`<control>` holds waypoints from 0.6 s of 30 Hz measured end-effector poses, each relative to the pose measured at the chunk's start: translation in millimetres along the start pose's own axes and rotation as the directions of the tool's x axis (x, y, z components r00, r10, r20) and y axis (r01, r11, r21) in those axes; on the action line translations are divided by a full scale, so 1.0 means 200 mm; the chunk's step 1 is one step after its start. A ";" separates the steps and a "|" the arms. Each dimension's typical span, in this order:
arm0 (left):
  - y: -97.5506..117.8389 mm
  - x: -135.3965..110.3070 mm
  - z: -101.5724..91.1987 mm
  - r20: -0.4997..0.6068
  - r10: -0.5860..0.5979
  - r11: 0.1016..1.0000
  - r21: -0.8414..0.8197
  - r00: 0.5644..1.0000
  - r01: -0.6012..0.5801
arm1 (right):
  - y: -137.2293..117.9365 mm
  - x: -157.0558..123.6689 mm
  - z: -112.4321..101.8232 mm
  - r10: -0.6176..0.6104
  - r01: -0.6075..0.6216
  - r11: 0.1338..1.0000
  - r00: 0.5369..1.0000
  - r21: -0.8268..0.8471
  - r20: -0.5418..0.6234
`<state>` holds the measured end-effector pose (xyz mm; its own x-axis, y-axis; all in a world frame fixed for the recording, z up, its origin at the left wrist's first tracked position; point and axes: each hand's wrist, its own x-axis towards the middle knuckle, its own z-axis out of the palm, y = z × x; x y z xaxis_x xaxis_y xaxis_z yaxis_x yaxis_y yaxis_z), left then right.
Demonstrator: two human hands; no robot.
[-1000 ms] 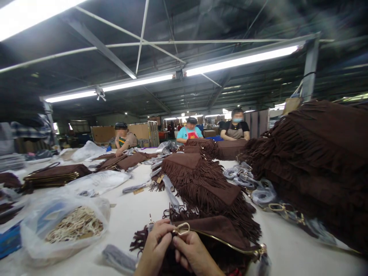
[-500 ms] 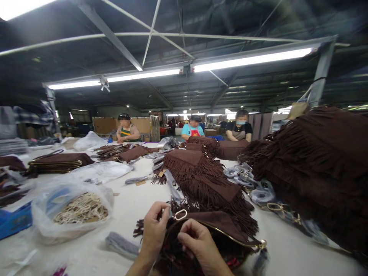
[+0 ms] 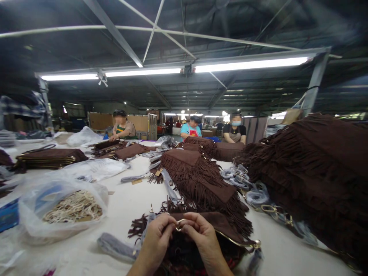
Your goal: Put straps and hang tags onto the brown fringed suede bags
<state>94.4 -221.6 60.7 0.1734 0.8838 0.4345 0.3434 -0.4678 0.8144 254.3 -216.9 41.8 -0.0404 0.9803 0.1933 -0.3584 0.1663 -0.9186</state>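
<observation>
Between my two hands is a small gold metal ring (image 3: 180, 226), part of the bag's hardware. My left hand (image 3: 157, 235) pinches it from the left with thumb and forefinger. From the other side, the thumb and fingers of my right hand (image 3: 201, 234) close on it too. Beneath them lies a brown fringed handbag (image 3: 214, 220), its mouth open and its gold zipper (image 3: 234, 240) curving off to the right. The dark inside is partly covered by my hands and wrists. Beside my left wrist is a strap wrapped in grey plastic (image 3: 116, 246).
A clear plastic bag (image 3: 94, 216) of pale cord loops (image 3: 73, 209) stands on the left. Brown fringed bags (image 3: 198, 176) lie ahead, and a tall heap (image 3: 319, 161) rises at right. Wrapped straps (image 3: 257, 195) lie between. Several people work across the white table (image 3: 129, 201).
My right hand has moved up and left to the gold ring, which only my left hand was near before. Both hands now meet at it. The view has shifted slightly.
</observation>
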 end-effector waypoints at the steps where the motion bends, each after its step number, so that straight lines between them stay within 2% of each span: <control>1: 0.01 0.00 0.00 -0.007 0.028 0.999 0.044 1.000 -0.028 | 0.00 0.00 0.00 -0.011 0.010 1.000 1.000 -0.019 -0.017; 6: 0.03 -0.01 0.01 0.022 0.099 0.979 0.175 0.995 -0.101 | 0.01 -0.01 0.00 -0.050 0.046 0.995 0.998 -0.092 -0.037; 18: 0.03 -0.02 0.03 0.062 0.132 0.959 0.244 0.989 -0.143 | 0.04 0.00 -0.01 -0.089 0.085 0.983 0.996 -0.164 -0.014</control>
<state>100.4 -227.2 61.9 0.2739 0.8131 0.5137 0.5297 -0.5734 0.6251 253.3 -215.9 33.5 0.0047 0.9631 0.2690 -0.2030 0.2643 -0.9428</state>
